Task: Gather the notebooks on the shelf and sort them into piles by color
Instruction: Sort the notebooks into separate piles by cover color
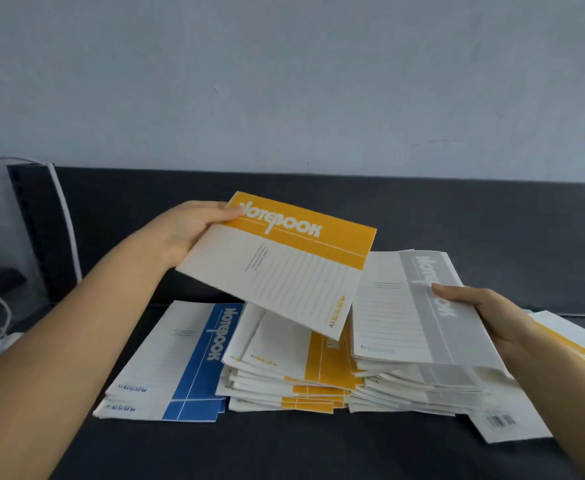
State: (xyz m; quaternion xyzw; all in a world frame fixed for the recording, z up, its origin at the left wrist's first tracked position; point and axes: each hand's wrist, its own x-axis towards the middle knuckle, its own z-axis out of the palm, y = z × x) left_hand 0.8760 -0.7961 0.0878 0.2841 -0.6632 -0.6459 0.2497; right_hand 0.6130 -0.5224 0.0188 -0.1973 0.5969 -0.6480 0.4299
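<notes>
Above yellow pile (pixel 318 372), yellow notebook (pixel 284 265) is pinched in left hand (pixel 187 230), seemingly for matching; grey notebook (pixel 415 317) is gripped by right hand (pixel 485 313) over grey pile (pixel 422 393).

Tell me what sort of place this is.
Probably an office or study corner, indoors: a dark shelf against a plain pale wall, piles of A5 notebooks sorted by colour, and white cables at the left.

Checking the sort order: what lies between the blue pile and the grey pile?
Head view: the yellow pile sits between blue pile and grey pile; the left hand holds a yellow notebook above it.
</notes>
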